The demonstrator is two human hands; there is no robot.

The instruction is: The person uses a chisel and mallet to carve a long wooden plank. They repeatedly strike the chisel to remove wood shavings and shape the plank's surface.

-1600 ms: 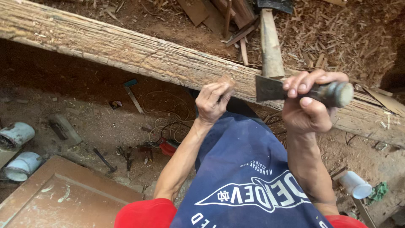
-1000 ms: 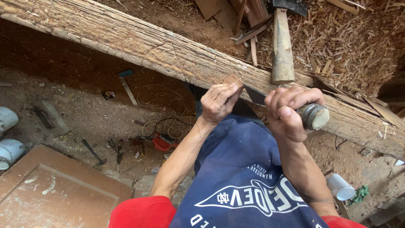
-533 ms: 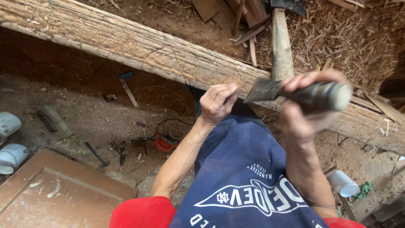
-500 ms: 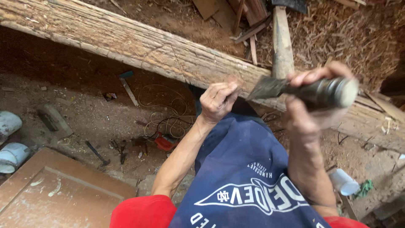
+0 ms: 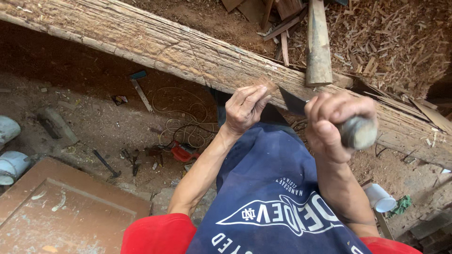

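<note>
Your right hand (image 5: 336, 120) is closed tight round the handle of a hatchet (image 5: 329, 123), its dark blade angled onto the near face of the long rough beam (image 5: 155, 42). Your left hand (image 5: 245, 109) rests against that beam just left of the blade, fingers (image 5: 256, 96) pinching a small flap of wood there. Judging by that closeness, keep those fingers clear of the edge, strike with short, shallow cuts, and let the blade follow the grain.

Beyond the beam lies a wooden mallet (image 5: 318, 42) among wood chips (image 5: 391, 42). Below the beam, on the dirt floor, sit a white cup (image 5: 380, 197), a cable (image 5: 181, 129) and a brown panel (image 5: 61, 211). No packages or signs show.
</note>
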